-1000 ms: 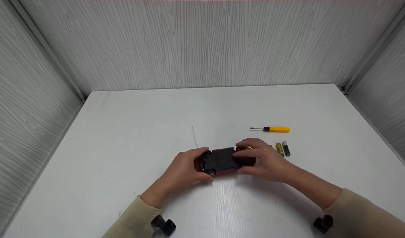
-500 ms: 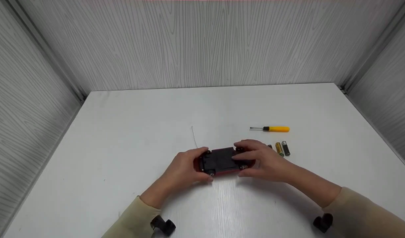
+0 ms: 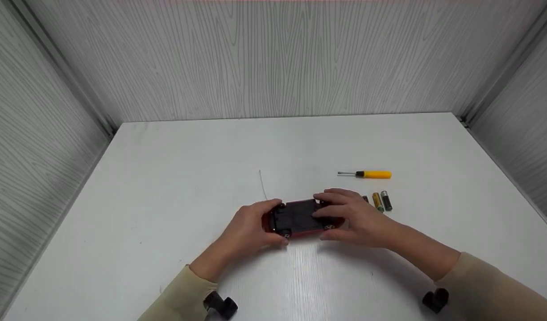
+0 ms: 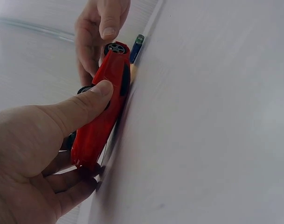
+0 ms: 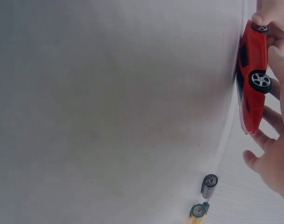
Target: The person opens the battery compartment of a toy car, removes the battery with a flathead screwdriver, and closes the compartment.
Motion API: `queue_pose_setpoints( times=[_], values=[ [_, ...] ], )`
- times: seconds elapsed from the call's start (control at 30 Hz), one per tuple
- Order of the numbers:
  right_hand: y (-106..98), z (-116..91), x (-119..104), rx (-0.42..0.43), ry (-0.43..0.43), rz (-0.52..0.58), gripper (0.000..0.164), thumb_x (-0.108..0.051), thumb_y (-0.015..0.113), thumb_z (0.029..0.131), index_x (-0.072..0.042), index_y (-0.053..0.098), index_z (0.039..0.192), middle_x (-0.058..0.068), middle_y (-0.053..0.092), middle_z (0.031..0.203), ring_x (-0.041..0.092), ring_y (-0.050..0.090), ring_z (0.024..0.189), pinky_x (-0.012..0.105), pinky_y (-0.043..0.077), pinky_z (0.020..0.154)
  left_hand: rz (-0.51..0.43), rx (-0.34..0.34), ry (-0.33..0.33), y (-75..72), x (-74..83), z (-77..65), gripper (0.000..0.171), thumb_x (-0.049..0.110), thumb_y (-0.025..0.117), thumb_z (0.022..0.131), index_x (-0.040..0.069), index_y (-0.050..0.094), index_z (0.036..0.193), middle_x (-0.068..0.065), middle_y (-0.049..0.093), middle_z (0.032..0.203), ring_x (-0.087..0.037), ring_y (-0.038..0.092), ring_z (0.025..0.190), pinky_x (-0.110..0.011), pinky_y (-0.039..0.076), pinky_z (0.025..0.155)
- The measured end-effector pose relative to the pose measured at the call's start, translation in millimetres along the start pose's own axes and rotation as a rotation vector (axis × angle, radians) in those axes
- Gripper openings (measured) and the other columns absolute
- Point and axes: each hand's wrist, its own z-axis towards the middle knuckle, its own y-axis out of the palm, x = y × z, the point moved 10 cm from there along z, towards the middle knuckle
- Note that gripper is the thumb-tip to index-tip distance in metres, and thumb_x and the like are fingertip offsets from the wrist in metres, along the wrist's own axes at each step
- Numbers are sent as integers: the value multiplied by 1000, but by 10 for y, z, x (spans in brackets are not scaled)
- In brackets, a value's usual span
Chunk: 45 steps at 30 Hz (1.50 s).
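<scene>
A red toy car point(image 3: 299, 216) lies upside down on the white table, its black underside facing up. My left hand point(image 3: 251, 226) grips one end, thumb along the near side and fingers round the far side; in the left wrist view the thumb presses the red body point(image 4: 102, 123). Over the other end spreads my right hand point(image 3: 359, 218), with a fingertip on the underside and another at the far edge. Its thumb stands just off the near rear wheel point(image 3: 329, 226). In the right wrist view the car's side point(image 5: 256, 51) and silver-spoked wheels show.
A yellow-handled screwdriver point(image 3: 375, 174) lies beyond the right hand. Two batteries, one gold point(image 3: 378, 202) and one dark point(image 3: 386, 200), lie beside that hand, which partly hides another dark piece point(image 3: 365, 199). A thin pale wire point(image 3: 262, 185) sticks out behind the car. Wood-grain walls point(image 3: 278, 58) surround the table.
My right hand's fingertips have shifted slightly toward me and left over the underside, uncovering the near wheel and part of the dark piece. The left hand and car have stayed put.
</scene>
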Motion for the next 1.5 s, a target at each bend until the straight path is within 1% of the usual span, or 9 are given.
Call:
queue_pose_setpoints(
  times=[0.3, 0.43, 0.57, 0.67, 0.87, 1.03, 1.13, 1.33, 1.5],
  values=[
    [-6, -37, 41, 8, 15, 12, 42, -45, 80, 95, -30, 74, 134, 4, 48, 162, 36, 37, 152, 65, 35, 118, -5, 0, -1, 16, 10, 7, 89, 31, 98, 77, 7, 57, 153, -9, 63, 146, -27, 58, 135, -47, 44, 116],
    [-34, -50, 77, 36, 30, 56, 44, -39, 83, 94, -27, 73, 136, 6, 50, 161, 34, 40, 150, 63, 38, 116, 2, 4, 1, 21, 7, 14, 89, 33, 98, 78, 8, 57, 153, -9, 63, 147, -27, 58, 135, -47, 44, 116],
    [-86, -90, 172, 70, 84, 135, 49, -34, 86, 92, -28, 72, 138, 6, 52, 158, 30, 45, 147, 59, 45, 112, 3, 6, 5, 35, 6, 10, 90, 32, 98, 78, 8, 56, 153, -9, 63, 147, -27, 58, 135, -47, 45, 115],
    [-123, -136, 252, 77, 142, 185, 51, -33, 88, 90, -30, 72, 139, 5, 54, 157, 27, 46, 147, 58, 45, 112, 1, 8, 2, 40, -7, 5, 91, 31, 98, 77, 7, 56, 154, -10, 63, 147, -27, 58, 134, -47, 45, 114],
    [-177, -225, 391, 101, 212, 248, 53, -29, 89, 90, -26, 71, 140, 5, 59, 153, 26, 48, 145, 56, 44, 115, -3, 0, -22, 28, -33, -10, 95, 32, 98, 77, 10, 52, 157, -8, 61, 149, -25, 56, 137, -46, 43, 117],
    [-171, -272, 458, 87, 242, 287, 53, -28, 88, 91, -26, 71, 141, 6, 59, 153, 27, 49, 145, 54, 45, 114, 9, 2, -28, -21, -38, -61, 97, 32, 99, 76, 11, 51, 158, -6, 64, 146, -23, 60, 128, -46, 47, 112],
    [-160, -289, 484, 79, 258, 298, 54, -29, 88, 90, -26, 71, 141, 5, 59, 153, 26, 49, 145, 54, 44, 115, 9, 7, -39, -56, -55, -113, 95, 31, 99, 77, 12, 52, 157, -5, 64, 145, -24, 62, 120, -46, 50, 108],
    [-156, -301, 491, 82, 254, 318, 52, -24, 88, 90, -25, 72, 139, 6, 59, 152, 25, 49, 145, 55, 41, 116, -19, 39, -33, -130, -48, -199, 85, 22, 97, 79, 11, 56, 154, -7, 68, 140, -26, 65, 122, -45, 53, 106],
    [-140, -308, 514, 82, 256, 314, 50, -21, 87, 91, -24, 73, 138, 4, 61, 150, 26, 51, 144, 53, 43, 115, -33, 72, -14, -162, -28, -202, 77, 16, 95, 81, 10, 61, 149, -7, 70, 136, -26, 67, 120, -45, 55, 104]
  ],
)
